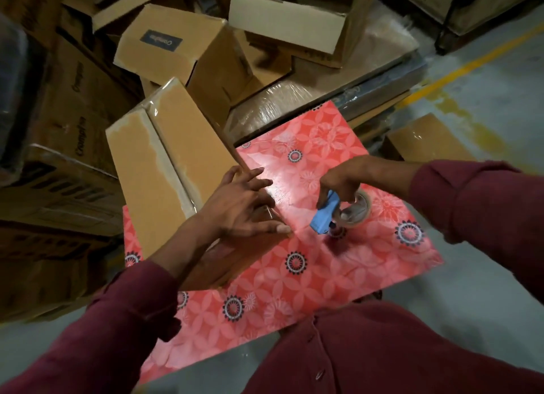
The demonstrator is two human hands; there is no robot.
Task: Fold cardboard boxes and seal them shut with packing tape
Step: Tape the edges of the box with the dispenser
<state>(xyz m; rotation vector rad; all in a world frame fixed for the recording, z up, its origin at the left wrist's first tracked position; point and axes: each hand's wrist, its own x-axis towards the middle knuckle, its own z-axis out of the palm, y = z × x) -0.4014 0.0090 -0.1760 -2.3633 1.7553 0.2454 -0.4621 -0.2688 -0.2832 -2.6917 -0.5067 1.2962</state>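
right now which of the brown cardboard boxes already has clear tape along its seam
The long brown cardboard box lying on the pink flowered table under the left hand. Glossy tape runs down its closed flaps; the boxes behind gape open.

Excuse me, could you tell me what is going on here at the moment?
A person is taping a cardboard box that lies on a red flowered table. The left hand presses on the box's near end, while the right hand holds a blue tape dispenser just beside it. More boxes are piled behind.
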